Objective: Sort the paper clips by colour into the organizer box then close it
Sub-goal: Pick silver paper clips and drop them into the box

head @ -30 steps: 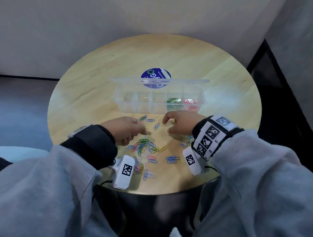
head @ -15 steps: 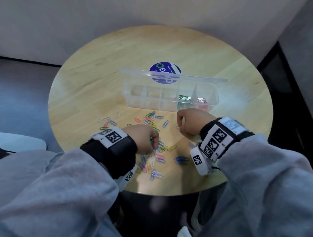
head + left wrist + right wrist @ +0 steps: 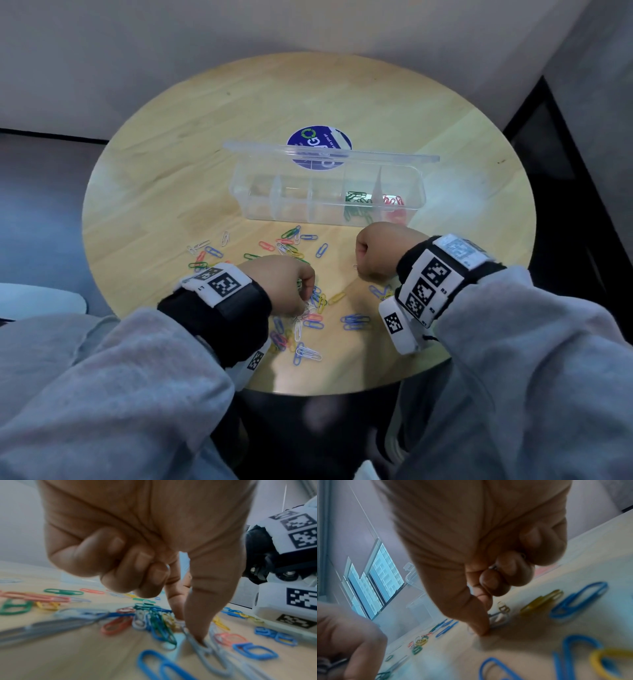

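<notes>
Clear plastic, the organizer box [image 3: 329,192] stood lid-up behind the loose paper clips [image 3: 308,308]. The left hand [image 3: 284,284] pinched white clips [image 3: 202,646] off the wooden table [image 3: 171,205]; the right hand [image 3: 383,250], fingers curled, pinched a white clip [image 3: 498,616].

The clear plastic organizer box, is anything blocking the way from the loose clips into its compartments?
Nothing visible: the clear plastic organizer box has its lid tilted back, and only bare wooden table separates it from the coloured paper clips.
</notes>
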Demonstrator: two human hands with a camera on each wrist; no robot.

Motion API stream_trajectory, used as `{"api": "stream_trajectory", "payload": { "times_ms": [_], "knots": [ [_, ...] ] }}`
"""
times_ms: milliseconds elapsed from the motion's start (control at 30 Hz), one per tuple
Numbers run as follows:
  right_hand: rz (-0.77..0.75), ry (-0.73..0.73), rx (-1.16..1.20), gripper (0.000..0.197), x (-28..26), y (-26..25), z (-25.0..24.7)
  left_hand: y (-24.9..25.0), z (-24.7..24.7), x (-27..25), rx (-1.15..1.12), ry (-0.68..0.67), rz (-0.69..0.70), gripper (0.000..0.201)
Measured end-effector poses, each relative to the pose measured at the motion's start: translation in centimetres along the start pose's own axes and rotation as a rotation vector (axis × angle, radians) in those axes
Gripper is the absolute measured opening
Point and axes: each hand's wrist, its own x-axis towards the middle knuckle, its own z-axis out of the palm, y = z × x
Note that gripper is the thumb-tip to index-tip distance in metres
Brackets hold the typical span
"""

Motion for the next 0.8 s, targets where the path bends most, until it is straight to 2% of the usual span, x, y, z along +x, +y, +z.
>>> {"api": "stream_trajectory", "payload": {
  "times_ms": [67, 200, 367, 467, 533, 733, 800],
  "knots": [
    [0.001, -0.015, 0.038, 0.008, -0.1, 0.1, 0.0, 0.1, 0.0, 0.1, 0.002, -0.01, -0.006, 0.011],
    [-0.044, -0.051, 0.213, 0.022, -0.7, 0.0, -0.3, 0.0, 0.1, 0.4, -0.036, -0.033, -0.04, 0.011],
    [-0.096, -0.071, 0.321, 0.021, -1.7, -0.1, -0.7, -0.8, 0.0, 0.7, -0.201, -0.094, -0.043, 0.005],
    [-0.101, -0.101, 0.424, 0.018, -2.0, -0.1, -0.4, -1.8, -0.7, 0.4, -0.419, -0.127, -0.041, 0.012],
    [-0.115, -0.106, 0.573, 0.018, -2.2, -0.3, 0.0, -2.5, -1.4, 0.0, -0.545, -0.118, -0.053, 0.019],
    [-0.095, -0.181, 0.952, 0.028, -3.2, -1.2, 0.9, -4.4, -2.0, -1.1, -1.198, -0.001, -0.129, 0.032],
    [-0.055, -0.162, 1.006, 0.029, -3.5, -1.8, 1.2, -4.9, -1.8, -1.5, -1.323, 0.012, -0.11, 0.038]
  ]
}}
